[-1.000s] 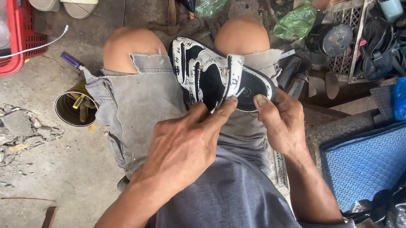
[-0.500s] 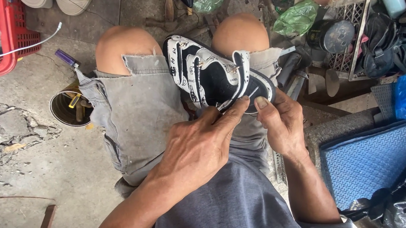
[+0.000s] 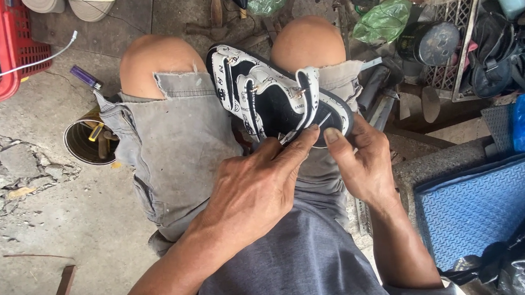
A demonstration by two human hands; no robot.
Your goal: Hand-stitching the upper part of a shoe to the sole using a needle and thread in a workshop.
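Note:
A black and white patterned sandal (image 3: 271, 94) lies across my lap between my knees, its heel end toward me. My left hand (image 3: 256, 188) reaches over my thigh, with its fingertips pinching the sandal's near edge and a thin white strip there. On the other side my right hand (image 3: 362, 162) grips the same heel end, thumb pressed on its rim. I sit in grey shorts and a grey shirt.
A metal can (image 3: 89, 141) with tools stands on the concrete floor to the left, a purple lighter (image 3: 86, 76) beyond it. A red basket (image 3: 7, 57) sits at top left. Right are a crate of clutter (image 3: 470, 40), a blue mat (image 3: 482, 206) and black bags (image 3: 523, 258).
The view has shifted slightly, so my lap and the sandal sit a little higher in frame. Both hands keep their grip on the heel end; my fingers work the edge.

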